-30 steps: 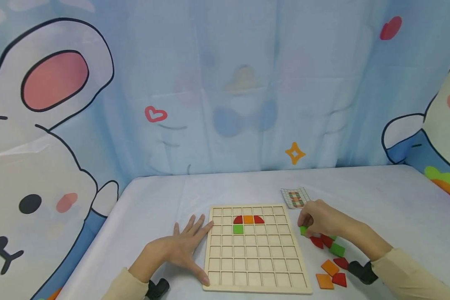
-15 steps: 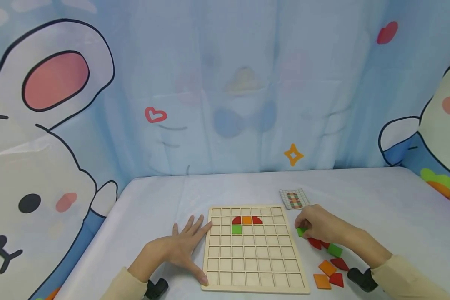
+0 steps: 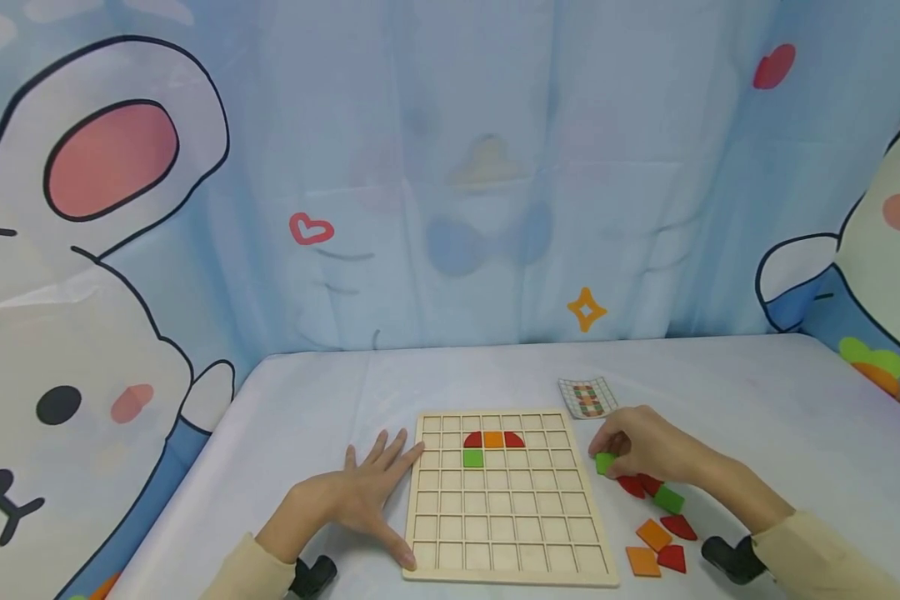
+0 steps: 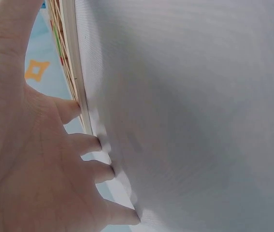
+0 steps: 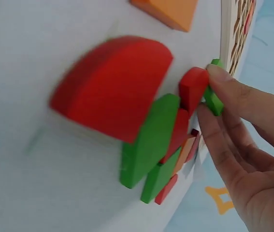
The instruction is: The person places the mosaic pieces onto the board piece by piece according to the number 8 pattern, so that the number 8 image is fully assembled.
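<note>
A wooden grid board (image 3: 525, 529) lies on the white table, with two red quarter-round tiles (image 3: 473, 440), an orange square tile (image 3: 493, 439) between them and a green square tile (image 3: 472, 458) set in its cells. My left hand (image 3: 363, 496) rests at the board's left edge, fingers spread, thumb at the near left corner. Right of the board, my right hand (image 3: 648, 442) pinches another green tile (image 5: 214, 99) between thumb and fingers. Just under that hand lie loose red tiles (image 3: 632, 487) and a green one (image 3: 669, 499); the hand hides part of this pile.
Nearer me on the right lie two orange square tiles (image 3: 643, 562) and two red quarter-round tiles (image 3: 672, 558). A small pattern card (image 3: 588, 398) lies beyond the board's far right corner. Behind the table hangs a blue printed curtain (image 3: 487, 192).
My right hand keeps its pinch on the green tile and has barely shifted, its wrist moving slightly right and nearer me. The left hand stays in place. The head view has turned a little.
</note>
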